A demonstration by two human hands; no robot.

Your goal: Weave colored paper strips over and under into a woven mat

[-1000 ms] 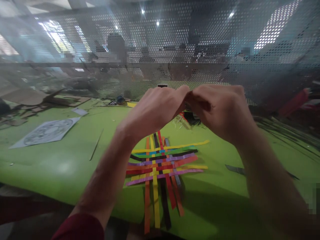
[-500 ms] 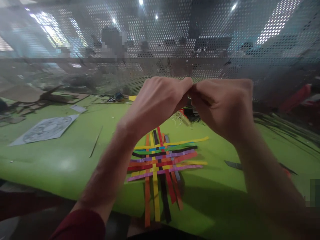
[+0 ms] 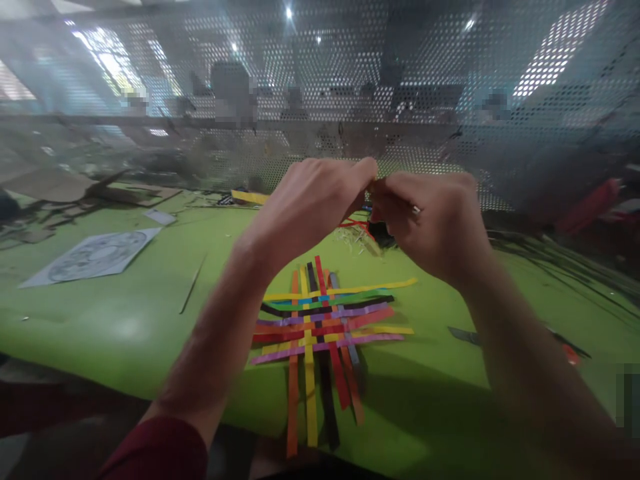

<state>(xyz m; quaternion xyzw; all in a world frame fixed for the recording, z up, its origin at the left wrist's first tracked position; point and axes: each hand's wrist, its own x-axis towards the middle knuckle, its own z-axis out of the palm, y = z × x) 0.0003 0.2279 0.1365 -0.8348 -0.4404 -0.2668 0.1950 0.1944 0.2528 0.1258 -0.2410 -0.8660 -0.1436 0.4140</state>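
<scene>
A flat weave of coloured paper strips (image 3: 325,327) lies on the green table (image 3: 125,313) below my raised hands. My left hand (image 3: 313,203) and my right hand (image 3: 425,220) are held together above its far end, fingertips meeting in a pinch. Both are closed on something small that I cannot make out. A pile of loose strips (image 3: 363,233) lies on the table just behind them, partly hidden by the hands.
A printed sheet (image 3: 95,257) lies at the left, a thin stick (image 3: 193,285) beside it. Cardboard scraps (image 3: 75,193) sit at the back left. A perforated metal screen (image 3: 350,100) stands behind the table. Dark strips (image 3: 565,267) lie at the right.
Both hands stayed pinched together and dropped slightly; the right hand shifted a little left. The view moved a bit. The weave has not moved.
</scene>
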